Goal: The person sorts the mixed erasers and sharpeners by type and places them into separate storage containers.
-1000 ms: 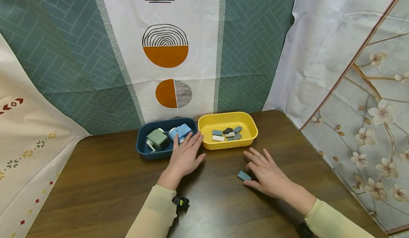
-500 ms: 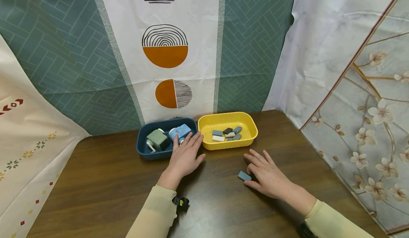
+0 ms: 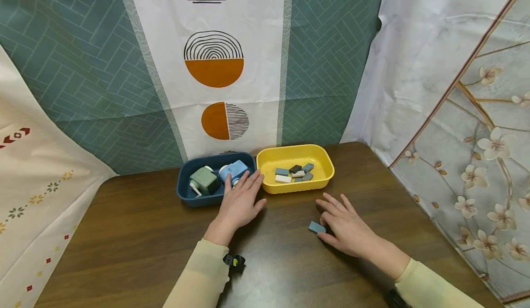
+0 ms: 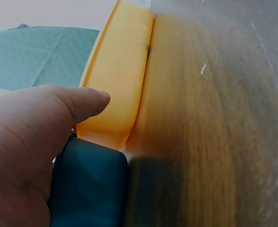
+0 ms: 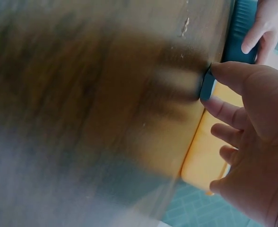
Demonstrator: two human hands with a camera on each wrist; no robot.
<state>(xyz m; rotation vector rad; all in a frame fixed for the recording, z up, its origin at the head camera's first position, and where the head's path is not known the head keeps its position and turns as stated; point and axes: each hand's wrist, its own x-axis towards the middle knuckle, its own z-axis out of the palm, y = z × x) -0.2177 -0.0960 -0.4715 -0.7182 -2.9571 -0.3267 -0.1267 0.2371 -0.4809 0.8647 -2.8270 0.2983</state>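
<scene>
A small blue rectangular block [image 3: 316,227] lies on the table in the head view. My right hand [image 3: 345,227] pinches it between thumb and forefinger, seen from the side in the right wrist view, where the block [image 5: 207,86] spans both fingertips. The other right fingers [image 5: 224,135] are held off it. My left hand [image 3: 241,202] reaches over the front rim of the dark blue tray [image 3: 186,202], fingers straight and spread. Its fingertips lie beside the blue toy [image 3: 236,168] and near the left end of the yellow tray [image 3: 306,189]. In the left wrist view its thumb [image 4: 89,103] extends toward the yellow tray.
Several white, black, grey and blue blocks [image 3: 295,172] lie inside the yellow tray. A green toy [image 3: 204,180] shares the dark blue tray with the blue one. Both trays stand side by side at the table's [image 3: 136,234] back edge, against a patterned curtain [image 3: 331,69].
The right forefinger has drawn in slightly toward the block, and the hand has shifted a little. The left hand and both trays have kept their places.
</scene>
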